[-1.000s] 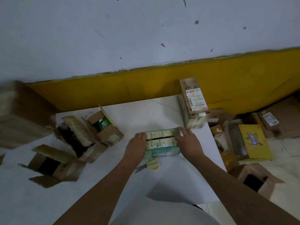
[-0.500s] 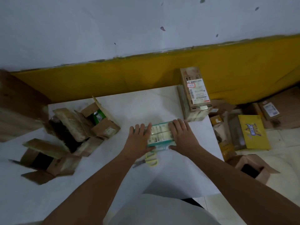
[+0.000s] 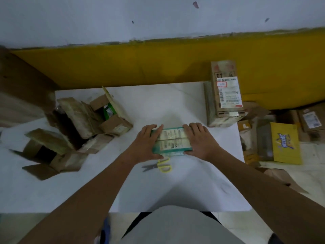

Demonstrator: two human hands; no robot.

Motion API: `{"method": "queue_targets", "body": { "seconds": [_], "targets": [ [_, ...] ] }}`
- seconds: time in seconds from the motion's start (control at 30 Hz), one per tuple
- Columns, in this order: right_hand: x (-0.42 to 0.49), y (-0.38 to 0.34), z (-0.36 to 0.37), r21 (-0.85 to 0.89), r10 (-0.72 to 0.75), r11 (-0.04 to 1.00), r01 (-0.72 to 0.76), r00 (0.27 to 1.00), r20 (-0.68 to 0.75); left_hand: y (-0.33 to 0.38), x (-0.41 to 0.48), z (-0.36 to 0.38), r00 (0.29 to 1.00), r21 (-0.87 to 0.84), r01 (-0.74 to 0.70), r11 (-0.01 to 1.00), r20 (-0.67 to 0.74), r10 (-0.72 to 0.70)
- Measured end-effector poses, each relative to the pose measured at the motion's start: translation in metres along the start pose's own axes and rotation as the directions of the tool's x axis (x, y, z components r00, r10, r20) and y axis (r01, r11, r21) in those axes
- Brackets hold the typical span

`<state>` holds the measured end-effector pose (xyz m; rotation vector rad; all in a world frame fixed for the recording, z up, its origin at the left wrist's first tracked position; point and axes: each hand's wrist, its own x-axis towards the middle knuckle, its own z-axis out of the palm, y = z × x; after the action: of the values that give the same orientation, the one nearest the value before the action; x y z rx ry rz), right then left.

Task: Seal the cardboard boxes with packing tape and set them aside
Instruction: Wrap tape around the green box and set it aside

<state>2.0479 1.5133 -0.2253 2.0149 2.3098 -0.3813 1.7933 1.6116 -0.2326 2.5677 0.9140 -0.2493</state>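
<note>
Our left grip (image 3: 149, 143) lies flat on the left end of the small box (image 3: 171, 140), fingers straight across its top, released and pressing rather than clenched. Our right grip (image 3: 200, 140) lies likewise on the right end, fingers straight, thumb at the near edge.

Through the head view, the only one we have, that small box sits on the white worktop (image 3: 158, 106) straight ahead of us. It is teal at its sides, and two pale printed flaps meet along a seam running left to right between our grips. Just nearer to us than the small box lie scissors (image 3: 158, 166) with yellow handles, blades pointing left. Beyond the small box and to its right, a tall box (image 3: 226, 92) with a white shipping label stands at the worktop's right edge. Well left of the small box an open box (image 3: 109, 113) shows something green inside, and further left another open carton (image 3: 52, 152) lies with flaps spread. Right of the small box, down on the floor (image 3: 313, 161), a yellow box (image 3: 284, 143) lies among other cartons.
</note>
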Motion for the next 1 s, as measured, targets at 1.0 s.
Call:
{"method": "queue_targets", "body": {
  "seconds": [1.0],
  "targets": [
    [0.019, -0.054, 0.009, -0.063, -0.184, 0.980, 0.189, 0.980, 0.080, 0.023, -0.019, 0.015, 0.942, 0.060, 0.337, 0.940, -0.008, -0.337]
  ]
}}
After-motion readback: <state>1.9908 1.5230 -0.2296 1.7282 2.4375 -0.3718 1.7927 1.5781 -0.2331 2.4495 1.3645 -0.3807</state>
